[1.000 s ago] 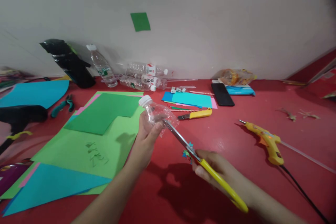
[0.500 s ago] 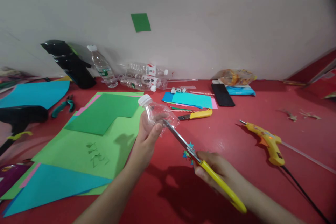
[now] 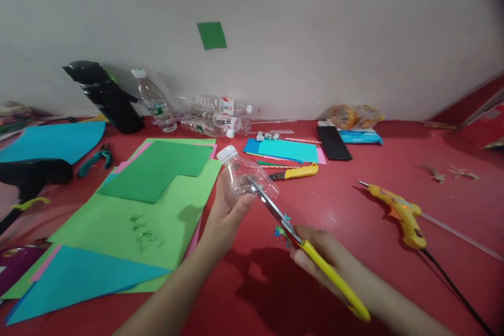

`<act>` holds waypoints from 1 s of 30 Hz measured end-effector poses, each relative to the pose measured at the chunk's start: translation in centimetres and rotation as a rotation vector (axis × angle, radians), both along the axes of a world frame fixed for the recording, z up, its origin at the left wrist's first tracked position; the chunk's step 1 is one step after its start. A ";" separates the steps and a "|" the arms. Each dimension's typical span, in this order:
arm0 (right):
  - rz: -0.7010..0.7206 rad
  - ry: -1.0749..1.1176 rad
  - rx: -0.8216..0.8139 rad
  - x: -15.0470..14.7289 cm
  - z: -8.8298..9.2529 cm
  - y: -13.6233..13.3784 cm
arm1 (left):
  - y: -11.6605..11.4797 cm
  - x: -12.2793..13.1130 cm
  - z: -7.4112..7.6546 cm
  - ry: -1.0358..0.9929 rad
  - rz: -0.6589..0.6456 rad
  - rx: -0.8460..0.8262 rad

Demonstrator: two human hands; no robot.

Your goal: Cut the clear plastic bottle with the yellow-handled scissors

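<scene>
Clear plastic in the head view: gripping a short bottle piece [image 3: 255,176] in the left hand [image 3: 226,215], with thumb in front and fingers behind, above the middle of the red table [image 3: 338,194]. Tilted, with its white cap [image 3: 227,154] up to the left and its wide end toward the right. Clasping scissors [image 3: 315,258] in the right hand [image 3: 326,249], with yellow handles toward the body and blades close together, pointed up and left across the bottle piece; cannot tell whether inside it or just in front. Beside the blades, lower down: small paper stars [image 3: 280,231] in blue and green.

Just beyond the bottle piece: a yellow cutter [image 3: 301,171], then a stack of coloured cards [image 3: 289,150], with a black phone [image 3: 334,143] beside it. To the left, spread flat: light green paper [image 3: 173,231], with a dark green sheet [image 3: 153,168] and green scraps [image 3: 144,236] on top, and a blue sheet [image 3: 86,278] nearest the body. Past these, pliers [image 3: 94,161]. To the right, apart from both hands: a yellow glue gun [image 3: 397,210]. Along the pale panel [image 3: 315,37] at the back: a capped water bottle [image 3: 154,102] next to several lying bottles [image 3: 220,110]. On the panel itself: a green square [image 3: 212,35].
</scene>
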State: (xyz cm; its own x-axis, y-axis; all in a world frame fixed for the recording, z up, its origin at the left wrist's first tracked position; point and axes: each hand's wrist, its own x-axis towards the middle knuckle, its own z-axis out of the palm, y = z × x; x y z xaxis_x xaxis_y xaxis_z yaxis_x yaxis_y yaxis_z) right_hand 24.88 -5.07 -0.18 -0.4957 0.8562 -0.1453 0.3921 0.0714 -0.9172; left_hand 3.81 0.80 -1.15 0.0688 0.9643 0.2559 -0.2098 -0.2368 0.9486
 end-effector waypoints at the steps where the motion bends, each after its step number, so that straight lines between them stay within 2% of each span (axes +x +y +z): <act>1: -0.003 0.001 -0.007 -0.1 0.1 0.0 | 0.0 0.0 0.0 0.013 0.005 0.011; 12: -0.031 -0.021 0.033 0.3 -1.1 0.2 | 0.1 -0.1 0.0 -0.002 -0.017 0.004; 23: -0.022 -0.019 -0.005 -0.3 0.3 -0.4 | -0.2 0.1 1.0 0.079 -0.036 0.018; 30: -0.045 -0.045 0.053 -0.1 -0.8 -0.3 | -0.1 0.0 0.8 0.088 -0.028 0.008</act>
State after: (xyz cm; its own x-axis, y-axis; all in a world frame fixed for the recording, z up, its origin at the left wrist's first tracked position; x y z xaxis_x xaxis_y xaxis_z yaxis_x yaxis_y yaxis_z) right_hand 24.77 -5.34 -1.00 -0.4501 0.8848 -0.1204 0.4367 0.1005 -0.8940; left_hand 3.84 0.74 -0.37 0.1178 0.9597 0.2552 -0.1327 -0.2394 0.9618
